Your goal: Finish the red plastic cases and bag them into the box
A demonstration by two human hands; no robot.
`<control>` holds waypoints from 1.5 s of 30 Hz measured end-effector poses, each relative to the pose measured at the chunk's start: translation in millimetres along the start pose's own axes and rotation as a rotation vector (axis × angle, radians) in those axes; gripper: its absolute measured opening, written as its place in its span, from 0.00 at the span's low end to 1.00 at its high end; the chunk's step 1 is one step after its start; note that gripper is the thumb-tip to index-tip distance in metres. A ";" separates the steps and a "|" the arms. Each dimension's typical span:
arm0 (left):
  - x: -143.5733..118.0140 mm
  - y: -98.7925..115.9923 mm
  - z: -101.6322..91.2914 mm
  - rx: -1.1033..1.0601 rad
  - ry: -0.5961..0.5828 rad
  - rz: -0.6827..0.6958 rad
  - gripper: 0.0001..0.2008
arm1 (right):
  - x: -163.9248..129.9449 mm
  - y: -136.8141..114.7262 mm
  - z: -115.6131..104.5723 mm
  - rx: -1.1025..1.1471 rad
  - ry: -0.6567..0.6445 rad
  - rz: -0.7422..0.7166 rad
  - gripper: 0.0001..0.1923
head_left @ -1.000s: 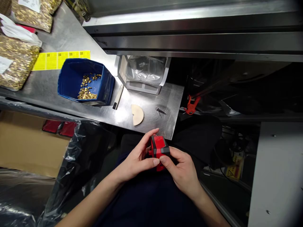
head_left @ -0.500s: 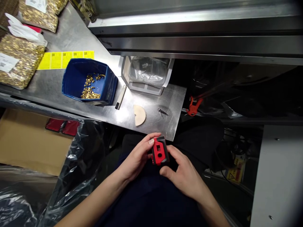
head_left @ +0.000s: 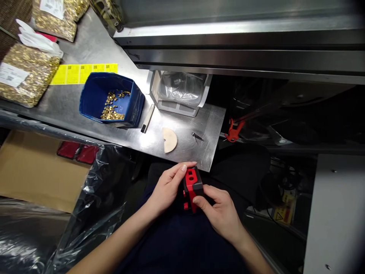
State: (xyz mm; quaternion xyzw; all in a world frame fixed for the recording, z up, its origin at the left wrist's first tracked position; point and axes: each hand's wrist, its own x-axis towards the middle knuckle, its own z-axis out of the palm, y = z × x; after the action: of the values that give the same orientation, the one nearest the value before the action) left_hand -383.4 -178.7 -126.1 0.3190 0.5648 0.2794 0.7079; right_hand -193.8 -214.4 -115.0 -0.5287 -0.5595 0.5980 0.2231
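Between my hands, just below the bench edge, is a small boxy red and black plastic device [head_left: 191, 186] with a square and a round opening in its red face. My left hand [head_left: 169, 184] grips its upper left side, thumb on top. From the lower right, my right hand [head_left: 221, 207] pinches it, thumb against the red side and fingers partly hidden behind. On the metal bench ahead lie a pale half-disc [head_left: 170, 140] with a small notch and a little metal clipper-like tool [head_left: 197, 136].
A blue bin [head_left: 137, 102] holds small brass parts, with a white-handled tool [head_left: 147, 118] beside it. Behind stands a grey bin [head_left: 178, 109] with clear bags. Bags of brass parts [head_left: 31, 76] and yellow labels [head_left: 73, 74] lie left. An orange clamp [head_left: 234, 131] hangs right of the bench corner.
The device has tilted, showing more of its side. My right thumb has come onto its red side, where it was apart before. The view has shifted slightly.
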 end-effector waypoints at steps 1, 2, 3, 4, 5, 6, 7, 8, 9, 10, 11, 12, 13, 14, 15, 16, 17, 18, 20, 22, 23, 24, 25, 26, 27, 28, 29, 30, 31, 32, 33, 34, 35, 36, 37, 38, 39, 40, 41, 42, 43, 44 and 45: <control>-0.5 -0.5 0.5 0.010 0.003 0.001 0.21 | 0.5 -0.2 0.6 0.023 0.005 0.018 0.11; -1.1 -1.3 0.7 0.015 0.001 0.017 0.21 | 1.2 -0.5 1.2 0.044 0.009 0.033 0.12; -1.7 -2.2 0.6 0.020 -0.007 0.046 0.21 | 1.9 -0.8 1.7 0.061 0.017 0.047 0.12; -2.4 -3.2 0.4 0.028 -0.026 0.086 0.21 | 2.6 -1.3 2.0 0.075 0.026 0.061 0.12; -3.2 -4.2 0.0 0.039 -0.049 0.131 0.21 | 3.2 -1.7 2.0 0.086 0.039 0.075 0.13; -3.9 -5.1 -0.4 0.051 -0.077 0.172 0.20 | 3.7 -2.2 2.0 0.097 0.052 0.088 0.12; -4.5 -5.9 -0.6 0.060 -0.103 0.202 0.21 | 4.0 -2.5 1.9 0.107 0.064 0.096 0.12; -4.9 -6.4 -0.7 0.063 -0.124 0.217 0.23 | 4.3 -2.6 1.8 0.114 0.073 0.102 0.12; -5.1 -6.8 -0.5 0.057 -0.135 0.214 0.23 | 4.4 -2.4 1.8 0.118 0.076 0.107 0.12; -4.9 -6.9 -0.1 0.042 -0.135 0.198 0.22 | 4.5 -1.7 2.0 0.117 0.077 0.113 0.13; -4.4 -6.9 0.4 0.023 -0.125 0.178 0.20 | 4.6 -0.5 2.4 0.110 0.077 0.122 0.13; -3.6 -6.9 1.1 0.005 -0.114 0.159 0.17 | 4.9 1.1 3.0 0.098 0.074 0.132 0.14; -2.4 -6.8 1.7 -0.011 -0.105 0.142 0.15 | 5.4 3.0 3.7 0.085 0.073 0.144 0.15; -1.1 -7.0 2.4 -0.021 -0.100 0.131 0.13 | 6.0 5.2 4.5 0.079 0.072 0.155 0.15; 0.4 -7.4 3.0 -0.026 -0.100 0.123 0.13 | 6.9 7.5 5.2 0.082 0.071 0.165 0.15; 1.9 -8.1 3.5 -0.023 -0.101 0.120 0.13 | 8.1 9.6 5.7 0.101 0.071 0.175 0.15; 3.3 -9.2 4.0 -0.014 -0.102 0.120 0.13 | 9.4 11.5 6.1 0.139 0.071 0.186 0.16; 4.5 -10.6 4.3 -0.001 -0.103 0.125 0.14 | 10.7 13.0 6.3 0.195 0.070 0.197 0.16; 5.9 -13.8 4.6 0.021 -0.102 0.143 0.16 | 13.2 14.8 6.3 0.321 0.061 0.213 0.17; 6.2 -17.1 4.2 0.028 -0.116 0.141 0.18 | 15.1 15.3 6.1 0.414 0.051 0.221 0.18; 6.2 -18.6 3.8 0.023 -0.133 0.124 0.19 | 15.7 15.3 6.0 0.439 0.047 0.224 0.18; 6.4 -20.0 3.3 0.014 -0.149 0.102 0.20 | 16.1 15.4 6.0 0.452 0.044 0.227 0.18; 6.8 -21.4 2.7 0.005 -0.161 0.079 0.20 | 16.5 15.6 6.1 0.458 0.041 0.231 0.18; 7.4 -22.9 2.2 -0.004 -0.167 0.059 0.20 | 16.9 15.9 6.2 0.462 0.038 0.234 0.18; 8.2 -24.3 1.6 -0.012 -0.165 0.046 0.20 | 17.4 16.3 6.4 0.465 0.033 0.235 0.18; 9.2 -25.6 1.1 -0.017 -0.157 0.044 0.19 | 17.9 16.7 6.6 0.466 0.027 0.233 0.18; 10.1 -27.0 0.6 -0.022 -0.148 0.048 0.19 | 18.5 17.0 6.7 0.469 0.023 0.231 0.18; 10.8 -28.2 0.0 -0.028 -0.145 0.055 0.19 | 19.2 17.3 6.8 0.473 0.020 0.230 0.18; 11.2 -29.3 -0.7 -0.038 -0.152 0.059 0.20 | 19.9 17.4 6.8 0.479 0.022 0.233 0.18; 11.1 -30.3 -1.6 -0.050 -0.170 0.064 0.21 | 20.5 17.5 6.5 0.490 0.033 0.240 0.18; 10.6 -31.2 -2.5 -0.062 -0.197 0.070 0.23 | 21.1 17.7 6.1 0.510 0.055 0.249 0.18; 9.8 -31.8 -3.4 -0.067 -0.231 0.077 0.28 | 21.5 18.0 5.5 0.540 0.083 0.258 0.18; 8.7 -32.0 -4.3 -0.061 -0.265 0.089 0.33 | 21.8 18.6 4.7 0.583 0.113 0.265 0.17; 7.3 -31.9 -4.9 -0.035 -0.291 0.112 0.39 | 21.9 19.7 3.7 0.635 0.142 0.271 0.17; 5.9 -31.3 -5.1 0.010 -0.305 0.147 0.44 | 21.9 21.3 2.7 0.692 0.164 0.277 0.16; 4.4 -30.2 -4.9 0.068 -0.306 0.191 0.49 | 21.7 23.4 1.6 0.749 0.181 0.282 0.16; 2.8 -28.8 -4.2 0.131 -0.301 0.233 0.52 | 21.5 26.0 0.6 0.804 0.189 0.290 0.16; 1.3 -27.1 -3.1 0.189 -0.291 0.276 0.53 | 21.1 29.0 -0.3 0.853 0.192 0.300 0.16; -0.2 -25.4 -1.8 0.233 -0.275 0.316 0.54 | 20.6 32.2 -1.2 0.896 0.195 0.308 0.16; -1.6 -23.9 -0.5 0.259 -0.257 0.346 0.55 | 20.0 35.4 -2.0 0.927 0.200 0.316 0.15; -2.9 -22.9 0.6 0.268 -0.239 0.364 0.55 | 19.4 38.5 -2.9 0.945 0.210 0.323 0.15; -4.0 -22.4 1.4 0.262 -0.224 0.368 0.56 | 18.9 41.3 -3.7 0.946 0.221 0.330 0.15; -4.7 -22.5 1.8 0.243 -0.211 0.360 0.57 | 18.5 43.7 -4.4 0.935 0.231 0.336 0.15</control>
State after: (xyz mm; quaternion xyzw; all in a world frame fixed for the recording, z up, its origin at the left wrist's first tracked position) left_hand -381.8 -196.9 -140.1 0.5250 0.4513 0.2962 0.6580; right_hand -182.1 -208.6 -160.8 -0.5176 -0.1108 0.7497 0.3972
